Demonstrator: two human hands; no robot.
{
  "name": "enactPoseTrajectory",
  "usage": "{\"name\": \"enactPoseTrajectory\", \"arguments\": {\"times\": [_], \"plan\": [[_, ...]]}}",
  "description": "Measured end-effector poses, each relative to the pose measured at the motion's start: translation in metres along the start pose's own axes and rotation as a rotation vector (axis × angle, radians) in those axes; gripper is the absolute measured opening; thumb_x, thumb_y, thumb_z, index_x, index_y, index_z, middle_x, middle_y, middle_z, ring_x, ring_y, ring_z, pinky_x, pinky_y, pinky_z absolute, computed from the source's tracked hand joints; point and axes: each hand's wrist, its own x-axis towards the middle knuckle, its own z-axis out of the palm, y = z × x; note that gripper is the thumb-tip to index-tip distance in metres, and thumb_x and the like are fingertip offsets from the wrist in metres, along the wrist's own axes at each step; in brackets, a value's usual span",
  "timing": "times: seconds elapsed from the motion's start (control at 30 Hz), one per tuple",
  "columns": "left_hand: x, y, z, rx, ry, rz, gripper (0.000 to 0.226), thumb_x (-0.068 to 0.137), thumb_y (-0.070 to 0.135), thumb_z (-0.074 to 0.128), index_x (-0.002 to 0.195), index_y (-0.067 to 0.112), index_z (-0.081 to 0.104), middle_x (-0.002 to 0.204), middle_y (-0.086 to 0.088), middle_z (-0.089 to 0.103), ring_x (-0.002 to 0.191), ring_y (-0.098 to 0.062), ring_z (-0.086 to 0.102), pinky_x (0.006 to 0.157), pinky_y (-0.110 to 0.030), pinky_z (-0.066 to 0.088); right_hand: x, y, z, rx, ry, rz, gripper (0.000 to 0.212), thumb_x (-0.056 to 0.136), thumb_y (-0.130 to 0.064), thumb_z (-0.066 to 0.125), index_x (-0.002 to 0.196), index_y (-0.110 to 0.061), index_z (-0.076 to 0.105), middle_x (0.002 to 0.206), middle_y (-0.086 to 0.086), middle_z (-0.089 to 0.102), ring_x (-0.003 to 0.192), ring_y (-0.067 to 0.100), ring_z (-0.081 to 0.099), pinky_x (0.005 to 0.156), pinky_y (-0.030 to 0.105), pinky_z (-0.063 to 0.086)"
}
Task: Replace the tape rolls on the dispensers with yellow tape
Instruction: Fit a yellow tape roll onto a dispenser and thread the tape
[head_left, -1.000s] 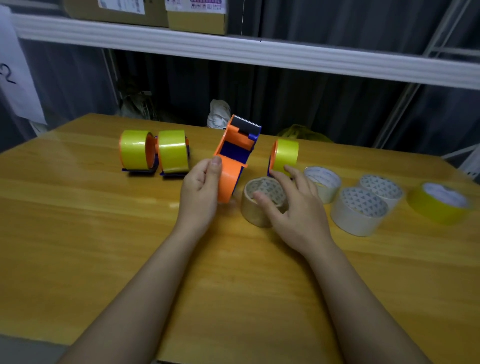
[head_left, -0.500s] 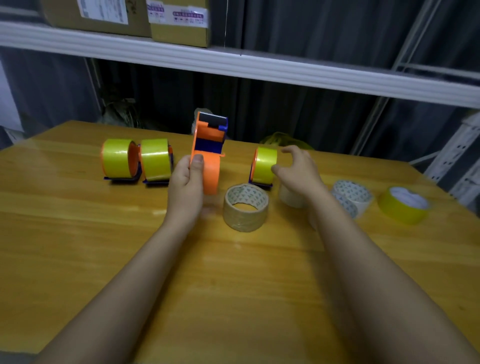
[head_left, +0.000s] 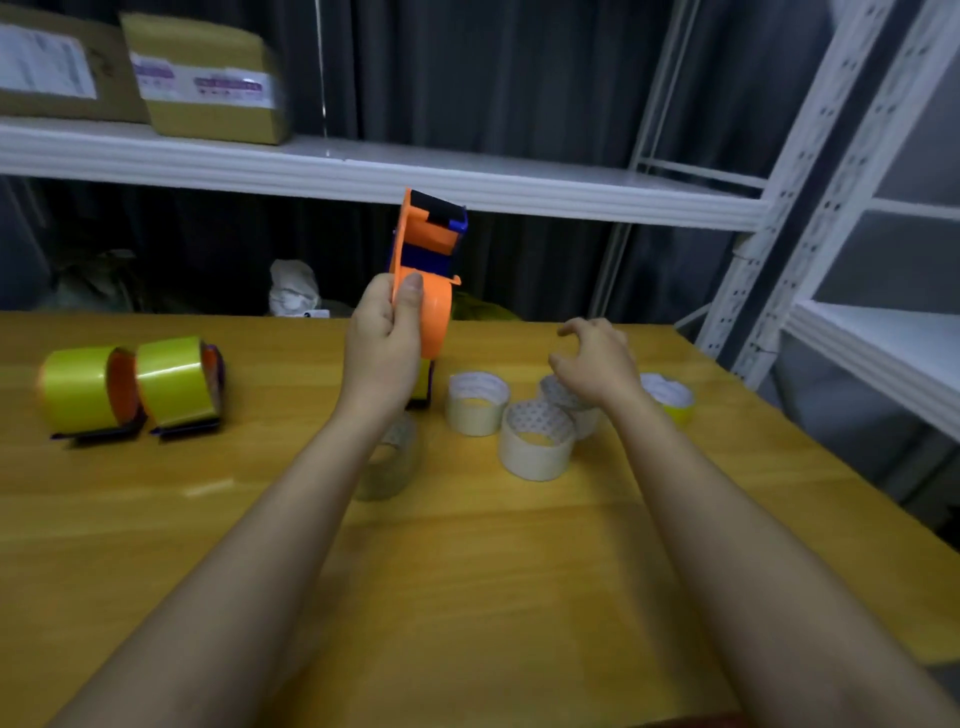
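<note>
Head view: the left hand (head_left: 382, 358) grips an empty orange dispenser (head_left: 426, 275), lifted above the wooden table (head_left: 467, 571), thumb pressed on its round hub. The right hand (head_left: 597, 361) hovers with fingers loosely curled, holding nothing, above the pale rolls (head_left: 537, 439), near the loose yellow tape roll (head_left: 670, 397). 2 loaded dispensers (head_left: 130, 387) stand at the left.

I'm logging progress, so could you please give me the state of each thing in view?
Orange dispenser: lifted, no roll, gripped by left hand.
Right hand: holding nothing, fingers loosely curled above the white rolls.
Two dispensers at left: loaded with yellow tape.
Yellow roll: lying flat.
</note>
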Motion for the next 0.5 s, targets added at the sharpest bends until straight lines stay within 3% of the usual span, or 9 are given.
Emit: {"name": "enactPoseTrajectory", "arguments": {"times": [0.1, 0.27, 0.4, 0.5], "plan": [[-0.001, 0.014, 0.037, -0.009, -0.089, 0.015, 0.031, 0.103, 0.026, 0.037, 0.073, 0.022, 0.043, 0.062, 0.007, 0.042, 0.05, 0.001, 0.041, 0.051, -0.015, 0.03, -0.004, 0.037, -0.015, 0.002, 0.033, 0.056, 0.047, 0.092, -0.036, 0.055, 0.134, -0.018, 0.047, 0.142, 0.008, 0.042, 0.134, 0.029, 0.032, 0.107, 0.043, 0.031], [-0.01, 0.028, 0.094, -0.041, -0.203, -0.024, 0.029, 0.103, 0.028, 0.035, 0.077, 0.021, 0.044, 0.063, 0.008, 0.041, 0.049, 0.003, 0.041, 0.049, -0.016, 0.03, -0.005, 0.091, -0.024, -0.108, -0.011, 0.128, 0.068, 0.09, -0.052, 0.053, 0.146, -0.021, 0.032, 0.153, 0.006, 0.029, 0.14, 0.032, 0.021, 0.112, 0.047, 0.024], [-0.013, 0.035, 0.125, -0.074, -0.249, -0.076, 0.026, 0.103, 0.031, 0.035, 0.081, 0.022, 0.048, 0.067, 0.007, 0.045, 0.055, 0.0, 0.042, 0.051, -0.016, 0.033, -0.001, 0.118, -0.027, -0.161, -0.126, 0.222, 0.082, 0.085, -0.061, 0.054, 0.151, -0.03, 0.018, 0.161, 0.005, 0.007, 0.144, 0.038, 0.005, 0.116, 0.052, 0.012], [-0.013, 0.035, 0.139, -0.073, -0.281, -0.114, 0.026, 0.102, 0.033, 0.035, 0.083, 0.023, 0.049, 0.069, 0.007, 0.047, 0.059, -0.006, 0.044, 0.051, -0.014, 0.035, 0.004, 0.134, -0.028, -0.105, -0.252, 0.285, 0.09, 0.082, -0.063, 0.057, 0.152, -0.033, 0.009, 0.161, 0.006, 0.001, 0.144, 0.042, 0.007, 0.115, 0.051, 0.017]]}}
